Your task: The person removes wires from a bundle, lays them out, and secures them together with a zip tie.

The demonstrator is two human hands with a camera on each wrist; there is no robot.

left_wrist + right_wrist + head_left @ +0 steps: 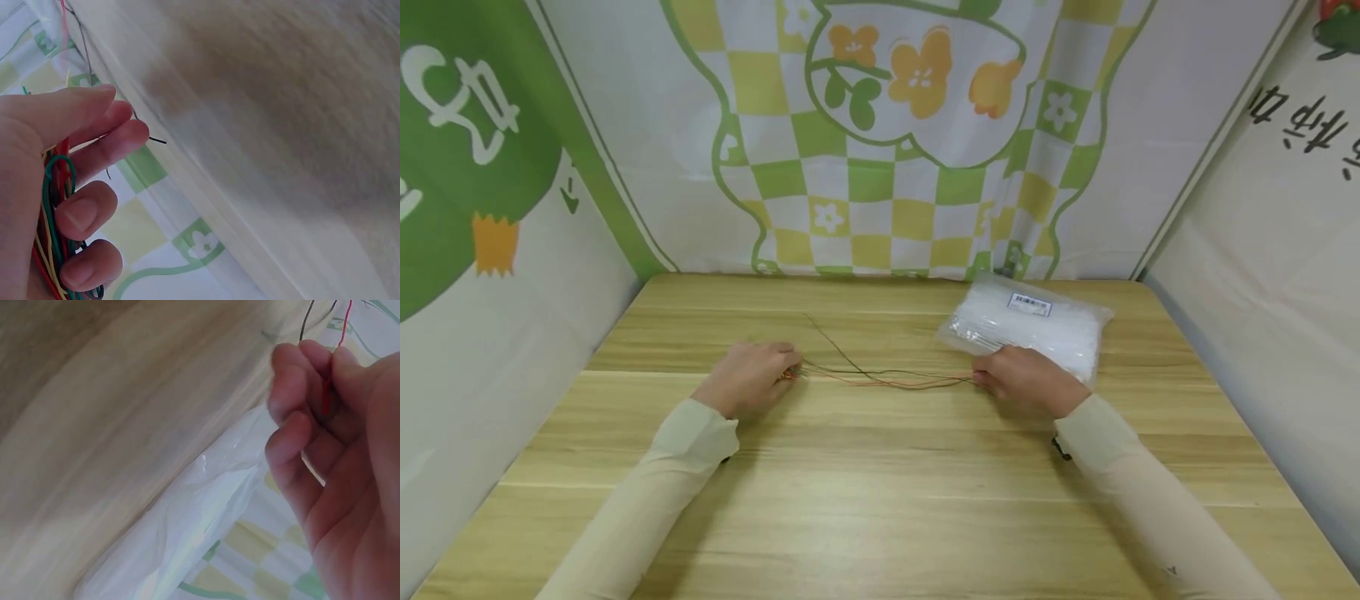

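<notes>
My left hand (752,377) grips a bundle of thin coloured wires (50,219), red, green, yellow and black, gathered in the palm under curled fingers. Several strands (887,372) stretch across above the tabletop from there to my right hand (1030,382). Between thumb and fingers, the right hand pinches a red wire (326,397), its end lying inside the palm. A dark wire also runs up from those fingertips in the right wrist view. One dark strand (831,340) has a free end that slants away toward the back of the table.
A clear plastic bag (1063,329) of white contents, with a barcode label (1030,304), lies just behind the right hand. The wooden table (880,508) is bordered by a checkered, flower-printed curtain (895,179) at the back and printed cloth at both sides.
</notes>
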